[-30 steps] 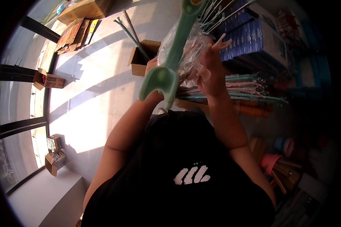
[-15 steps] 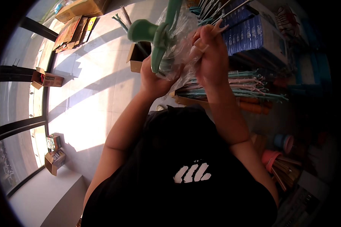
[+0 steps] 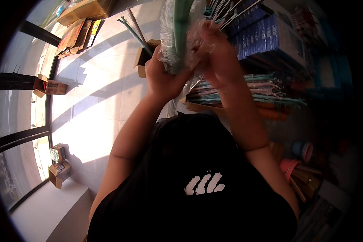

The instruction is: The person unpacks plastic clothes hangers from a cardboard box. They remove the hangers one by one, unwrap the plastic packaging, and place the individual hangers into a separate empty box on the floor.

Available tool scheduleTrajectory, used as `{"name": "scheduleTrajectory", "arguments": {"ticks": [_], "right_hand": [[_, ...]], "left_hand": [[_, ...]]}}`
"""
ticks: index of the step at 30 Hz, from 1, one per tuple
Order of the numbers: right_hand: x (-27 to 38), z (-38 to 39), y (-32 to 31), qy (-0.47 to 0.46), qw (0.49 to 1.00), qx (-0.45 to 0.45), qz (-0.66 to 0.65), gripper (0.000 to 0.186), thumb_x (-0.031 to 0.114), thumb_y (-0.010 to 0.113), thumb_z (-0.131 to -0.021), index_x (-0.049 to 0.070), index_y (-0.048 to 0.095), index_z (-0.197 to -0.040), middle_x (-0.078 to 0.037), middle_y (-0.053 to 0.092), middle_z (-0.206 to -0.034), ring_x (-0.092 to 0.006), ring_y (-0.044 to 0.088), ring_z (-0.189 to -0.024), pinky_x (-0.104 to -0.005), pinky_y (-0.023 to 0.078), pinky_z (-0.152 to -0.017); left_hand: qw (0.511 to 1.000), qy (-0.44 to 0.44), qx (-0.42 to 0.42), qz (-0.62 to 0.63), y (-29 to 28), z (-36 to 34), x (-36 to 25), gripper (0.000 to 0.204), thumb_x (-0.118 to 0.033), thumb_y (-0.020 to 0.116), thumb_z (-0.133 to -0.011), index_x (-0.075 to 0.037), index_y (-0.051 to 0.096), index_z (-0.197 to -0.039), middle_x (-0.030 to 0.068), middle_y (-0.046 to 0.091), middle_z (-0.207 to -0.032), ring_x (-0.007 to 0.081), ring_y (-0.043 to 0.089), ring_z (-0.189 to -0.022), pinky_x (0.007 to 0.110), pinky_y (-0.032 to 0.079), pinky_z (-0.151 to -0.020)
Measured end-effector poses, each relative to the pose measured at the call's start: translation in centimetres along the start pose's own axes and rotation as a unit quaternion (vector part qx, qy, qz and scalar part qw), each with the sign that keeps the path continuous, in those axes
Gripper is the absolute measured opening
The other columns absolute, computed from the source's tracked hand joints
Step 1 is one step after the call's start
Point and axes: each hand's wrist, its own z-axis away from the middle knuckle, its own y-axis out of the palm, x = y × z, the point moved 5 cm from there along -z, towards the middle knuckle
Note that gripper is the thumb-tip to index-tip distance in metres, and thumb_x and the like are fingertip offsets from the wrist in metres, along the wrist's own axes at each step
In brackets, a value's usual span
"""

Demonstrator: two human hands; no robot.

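A pale green plastic object [image 3: 182,30] stands between my hands, with clear plastic wrapping [image 3: 169,54] crumpled around it. Its kind cannot be made out, and its top runs out of the picture. My left hand [image 3: 163,78] is closed around the lower left of the wrapped object, its fingers partly hidden behind it. On the other side, my right hand [image 3: 222,58] grips the edge of the plastic wrapping with bent fingers. A strip of the clear film hangs below, between my wrists.
Bundled green and pink sticks [image 3: 246,90] lie in a carton beyond my right forearm. Blue wrapped packs [image 3: 258,38] are stacked behind them. An open cardboard box [image 3: 142,60] holds more sticks. Flattened cartons [image 3: 74,38] lean near the windows; a white counter [image 3: 48,209] stands lower left.
The green object has turned; its rounded knob and side arm no longer show. The film now covers more of it. My right hand has shifted slightly left and down.
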Motion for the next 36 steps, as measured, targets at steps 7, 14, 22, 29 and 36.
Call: {"name": "scheduleTrajectory", "arguments": {"ticks": [7, 14, 22, 29, 36], "right_hand": [[0.9, 0.7, 0.0, -0.060, 0.983, 0.148, 0.094, 0.031, 0.030, 0.049, -0.099, 0.001, 0.058, -0.105, -0.010, 0.061, -0.103, -0.0183, 0.060, -0.099, -0.0347, 0.051, -0.082], [3.5, 0.2, -1.5, -0.199, 0.959, 0.127, 0.156, 0.033, 0.031, 0.050, -0.098, 0.000, 0.059, -0.104, -0.015, 0.065, -0.099, -0.0250, 0.066, -0.093, -0.0377, 0.054, -0.084], [3.0, 0.3, -2.4, -0.195, 0.964, 0.103, 0.149, 0.029, 0.032, 0.052, -0.097, 0.004, 0.058, -0.099, -0.013, 0.065, -0.099, -0.0224, 0.064, -0.087, -0.0377, 0.054, -0.079], [2.7, 1.4, -1.6, -0.163, 0.978, 0.056, 0.118, 0.029, 0.032, 0.051, -0.098, 0.004, 0.057, -0.096, -0.009, 0.060, -0.089, -0.0219, 0.063, -0.091, -0.0387, 0.053, -0.082], [0.6, 1.9, -1.5, -0.151, 0.978, 0.086, 0.111, 0.028, 0.028, 0.051, -0.099, 0.002, 0.059, -0.094, -0.008, 0.063, -0.095, -0.0137, 0.061, -0.089, -0.0282, 0.049, -0.080]], "left_hand": [[0.993, -0.021, -0.016, 0.116, -0.8, -0.3, -1.1, 0.028, 0.006, 0.073, -0.072, 0.003, 0.061, -0.097, 0.0089, 0.066, -0.097, 0.0159, 0.063, -0.089, 0.028, 0.051, -0.079], [0.985, 0.011, 0.088, 0.150, -0.6, -0.4, -0.8, 0.039, 0.009, 0.071, -0.073, 0.000, 0.052, -0.107, 0.0091, 0.062, -0.092, 0.0166, 0.061, -0.083, 0.028, 0.049, -0.074], [0.992, -0.007, 0.011, 0.124, -0.7, 0.0, -1.2, 0.033, 0.010, 0.072, -0.073, 0.000, 0.056, -0.100, 0.0072, 0.063, -0.087, 0.0131, 0.059, -0.079, 0.026, 0.048, -0.074], [0.991, -0.014, 0.024, 0.133, -1.2, -0.6, -1.9, 0.036, 0.009, 0.074, -0.072, 0.002, 0.056, -0.102, 0.0092, 0.065, -0.088, 0.0148, 0.062, -0.079, 0.027, 0.050, -0.072], [0.993, 0.017, 0.042, 0.111, -1.7, -0.8, -2.3, 0.030, 0.009, 0.073, -0.073, 0.005, 0.058, -0.099, 0.0106, 0.067, -0.090, 0.0171, 0.065, -0.082, 0.030, 0.054, -0.074]]}}
